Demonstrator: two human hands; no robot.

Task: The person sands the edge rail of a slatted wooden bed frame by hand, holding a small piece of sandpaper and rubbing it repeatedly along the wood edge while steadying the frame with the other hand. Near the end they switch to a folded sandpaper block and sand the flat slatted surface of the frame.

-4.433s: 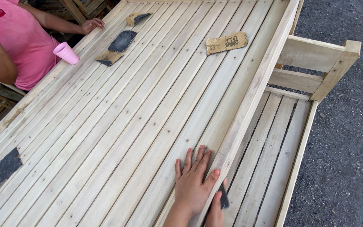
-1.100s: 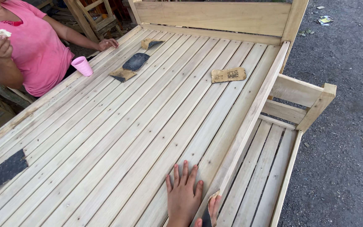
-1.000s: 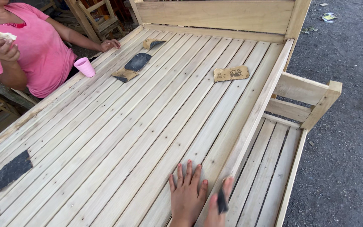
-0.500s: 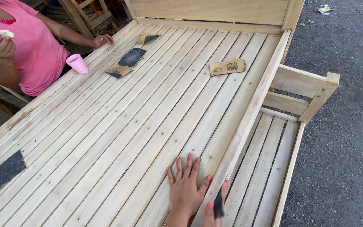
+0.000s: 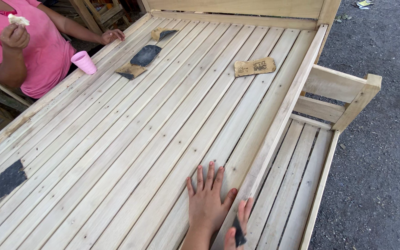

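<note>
The right hand pinches a small dark scrap of sandpaper against the pale wooden side rail, whose long axis runs away toward the headboard, while the left hand lies flat, fingers spread, on the slats just beside it.

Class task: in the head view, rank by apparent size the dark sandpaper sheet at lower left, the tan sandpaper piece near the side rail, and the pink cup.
1. Dark sandpaper sheet, largest, though nearer the camera.
2. Tan sandpaper piece.
3. Pink cup, smallest.
</note>
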